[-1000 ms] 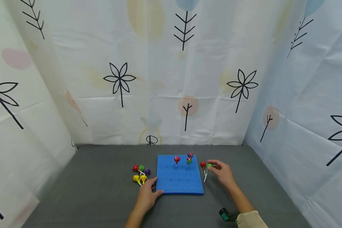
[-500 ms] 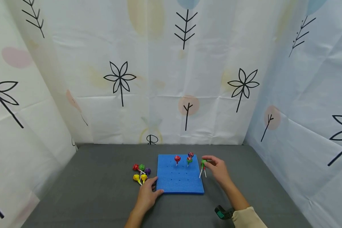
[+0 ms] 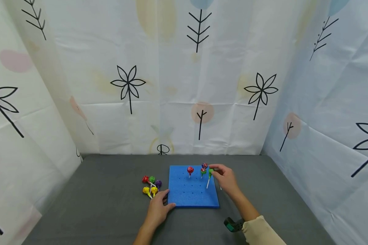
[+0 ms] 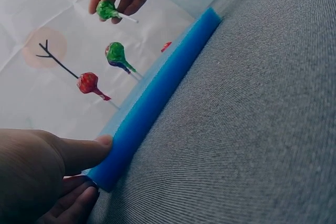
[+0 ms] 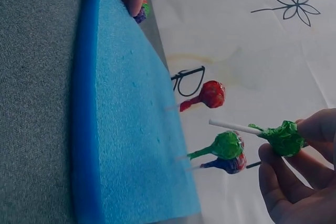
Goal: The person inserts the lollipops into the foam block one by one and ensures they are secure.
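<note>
My left hand holds the near left corner of a blue foam board, thumb on its top face and fingers at its side. My right hand pinches a green lollipop by its wrapped head, over the board's right part. In the right wrist view the lollipop's white stick points away from the fingers, clear of the board. Three lollipops stand upright in the board's far part: a red one, a green-and-red one and a purple-and-red one behind it.
Left of the board lies a loose group of lollipops, with yellow, red, green and purple heads. Rows of small holes mark the board. Another red lollipop lies beyond the board's right side, mostly hidden by my right hand in the head view.
My right hand has picked the green lollipop up from beside the red one and carried it left over the board. My left hand has stayed at the corner.
</note>
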`<action>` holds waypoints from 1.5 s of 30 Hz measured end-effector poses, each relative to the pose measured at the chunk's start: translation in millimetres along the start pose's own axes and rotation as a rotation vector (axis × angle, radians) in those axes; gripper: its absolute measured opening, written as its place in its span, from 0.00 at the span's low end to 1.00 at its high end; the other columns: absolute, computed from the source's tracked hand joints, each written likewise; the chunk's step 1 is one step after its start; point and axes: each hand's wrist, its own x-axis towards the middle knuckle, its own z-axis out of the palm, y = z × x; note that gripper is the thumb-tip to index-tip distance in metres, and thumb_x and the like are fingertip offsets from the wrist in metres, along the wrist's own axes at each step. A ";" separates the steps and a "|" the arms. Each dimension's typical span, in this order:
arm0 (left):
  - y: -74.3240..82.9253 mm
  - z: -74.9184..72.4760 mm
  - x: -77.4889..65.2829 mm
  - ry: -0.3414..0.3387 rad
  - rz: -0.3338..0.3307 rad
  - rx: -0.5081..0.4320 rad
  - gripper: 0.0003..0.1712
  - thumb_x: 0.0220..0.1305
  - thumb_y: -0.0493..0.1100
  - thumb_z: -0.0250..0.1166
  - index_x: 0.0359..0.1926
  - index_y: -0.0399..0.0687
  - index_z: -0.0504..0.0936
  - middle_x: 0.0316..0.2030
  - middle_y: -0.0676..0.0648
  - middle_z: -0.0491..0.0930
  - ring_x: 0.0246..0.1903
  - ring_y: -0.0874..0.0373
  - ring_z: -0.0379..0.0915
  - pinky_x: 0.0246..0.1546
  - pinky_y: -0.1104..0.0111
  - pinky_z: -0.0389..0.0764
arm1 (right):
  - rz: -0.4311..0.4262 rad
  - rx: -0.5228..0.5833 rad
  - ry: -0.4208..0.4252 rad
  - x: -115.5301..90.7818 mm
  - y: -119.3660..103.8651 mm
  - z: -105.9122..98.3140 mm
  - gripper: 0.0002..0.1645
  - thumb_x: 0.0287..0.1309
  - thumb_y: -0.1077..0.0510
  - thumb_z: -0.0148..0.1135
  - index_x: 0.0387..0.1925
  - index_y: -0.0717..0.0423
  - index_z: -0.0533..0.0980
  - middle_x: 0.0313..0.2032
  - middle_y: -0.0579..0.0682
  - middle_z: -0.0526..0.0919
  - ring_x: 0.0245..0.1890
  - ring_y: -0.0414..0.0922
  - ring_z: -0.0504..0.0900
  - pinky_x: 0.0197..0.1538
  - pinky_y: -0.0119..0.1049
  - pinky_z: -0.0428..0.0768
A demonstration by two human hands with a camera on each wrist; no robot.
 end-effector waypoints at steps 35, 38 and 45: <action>2.0 0.8 1.5 0.005 -0.032 0.008 0.34 0.54 0.42 0.75 0.61 0.37 0.75 0.55 0.36 0.75 0.50 0.46 0.77 0.50 0.52 0.78 | -0.297 -0.167 0.065 6.8 11.2 50.4 0.16 0.57 0.71 0.65 0.49 0.65 0.80 0.50 0.55 0.80 0.44 0.49 0.82 0.43 0.41 0.83; 2.2 1.1 1.4 0.006 -0.034 0.010 0.34 0.54 0.42 0.75 0.61 0.37 0.75 0.56 0.36 0.75 0.50 0.46 0.77 0.50 0.51 0.77 | -0.307 -0.211 0.037 6.3 12.9 52.0 0.17 0.57 0.70 0.66 0.49 0.64 0.80 0.50 0.55 0.80 0.47 0.51 0.80 0.43 0.42 0.83; 2.9 0.2 0.6 0.001 -0.047 0.004 0.34 0.54 0.42 0.75 0.61 0.37 0.75 0.56 0.36 0.75 0.51 0.46 0.76 0.51 0.51 0.77 | -0.357 -0.264 0.040 8.2 13.7 55.8 0.17 0.54 0.70 0.68 0.48 0.62 0.81 0.48 0.54 0.81 0.44 0.48 0.81 0.42 0.41 0.83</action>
